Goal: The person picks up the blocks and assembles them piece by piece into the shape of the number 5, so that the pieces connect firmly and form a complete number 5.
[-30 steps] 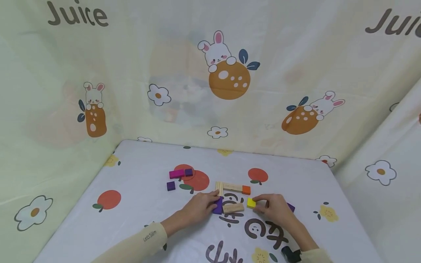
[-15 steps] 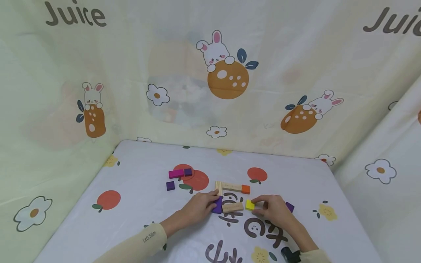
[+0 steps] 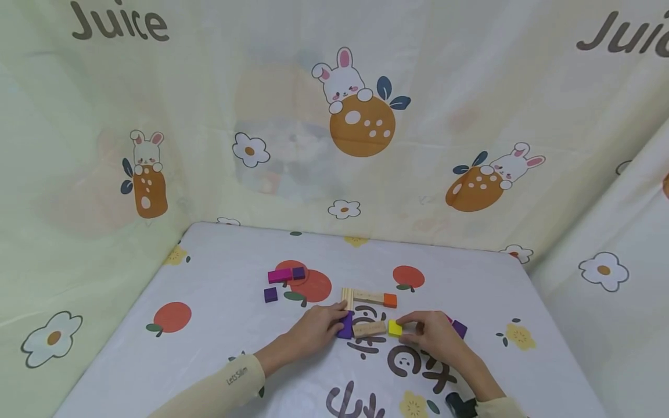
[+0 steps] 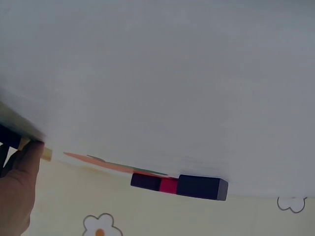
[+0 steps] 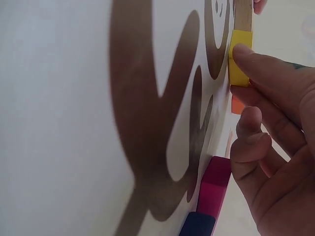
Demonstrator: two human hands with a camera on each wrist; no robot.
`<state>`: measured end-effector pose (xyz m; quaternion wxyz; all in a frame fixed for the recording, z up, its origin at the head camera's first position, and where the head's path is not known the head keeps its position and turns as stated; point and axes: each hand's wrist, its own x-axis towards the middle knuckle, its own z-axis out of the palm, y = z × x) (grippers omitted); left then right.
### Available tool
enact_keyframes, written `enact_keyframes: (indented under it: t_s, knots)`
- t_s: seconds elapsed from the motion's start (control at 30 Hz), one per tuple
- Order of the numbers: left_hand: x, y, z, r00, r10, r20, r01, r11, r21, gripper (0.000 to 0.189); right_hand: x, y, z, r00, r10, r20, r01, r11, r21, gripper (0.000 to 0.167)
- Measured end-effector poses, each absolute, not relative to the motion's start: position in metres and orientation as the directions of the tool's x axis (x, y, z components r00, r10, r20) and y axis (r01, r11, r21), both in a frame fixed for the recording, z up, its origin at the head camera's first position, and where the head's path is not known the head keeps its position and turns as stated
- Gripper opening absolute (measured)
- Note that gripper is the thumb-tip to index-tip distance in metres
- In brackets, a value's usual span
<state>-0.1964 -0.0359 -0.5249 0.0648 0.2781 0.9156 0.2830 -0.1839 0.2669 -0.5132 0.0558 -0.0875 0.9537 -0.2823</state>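
Note:
My right hand point(image 3: 436, 335) pinches a yellow block point(image 3: 395, 328) between thumb and index finger, down at the table. The yellow block lies at the right end of a plain wooden block point(image 3: 369, 330). On the left, a purple block point(image 3: 345, 327) meets that wooden block's other end, held by the thumb and fingers of my left hand point(image 3: 313, 328). Light wooden pieces point(image 3: 347, 296) stand behind the purple block, touched by the left index finger. From them another wooden block point(image 3: 368, 297) runs right to an orange block point(image 3: 390, 301).
At the back left lie a magenta block point(image 3: 279, 276), a dark purple cube point(image 3: 298, 273) and another purple block point(image 3: 270, 295). Beside the right hand are a purple block point(image 3: 460, 329) and a magenta block point(image 5: 214, 182), mostly hidden in the head view. A black object point(image 3: 460, 404) shows by the right sleeve.
My right hand has slid the yellow block left, up to the wooden block's end. The left hand keeps its place on the purple block.

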Motion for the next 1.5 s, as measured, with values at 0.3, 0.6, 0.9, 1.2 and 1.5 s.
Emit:
enact_keyframes:
  t_s: [0.3, 0.6, 0.9, 1.2, 1.5]
  knots:
    - [-0.196, -0.036, -0.524, -0.837, 0.546, 0.038, 0.476, 0.691, 0.544, 0.039, -0.184, 0.265, -0.516, -0.978, -0.201, -0.052, -0.137, 0.814, -0.564, 0.030]
    - [-0.197, -0.037, -0.527, -0.832, 0.553, 0.055, 0.490, 0.683, 0.542, 0.039, -0.184, 0.263, -0.516, -0.980, -0.192, -0.056, -0.128, 0.816, -0.563, 0.032]
    - [-0.196, -0.037, -0.525, -0.832, 0.552, 0.063, 0.489, 0.673, 0.555, 0.038, -0.180, 0.264, -0.511, -0.982, -0.178, -0.056, -0.119, 0.829, -0.547, 0.045]
    - [-0.196, -0.035, -0.524, -0.834, 0.549, 0.055, 0.483, 0.679, 0.552, 0.039, -0.177, 0.281, -0.505, -0.994, -0.103, -0.046, -0.063, 0.845, -0.531, 0.047]
    - [-0.196, -0.036, -0.525, -0.842, 0.538, 0.041, 0.464, 0.681, 0.567, 0.039, -0.176, 0.301, -0.508, -1.000, 0.018, 0.009, 0.013, 0.926, -0.378, 0.060]
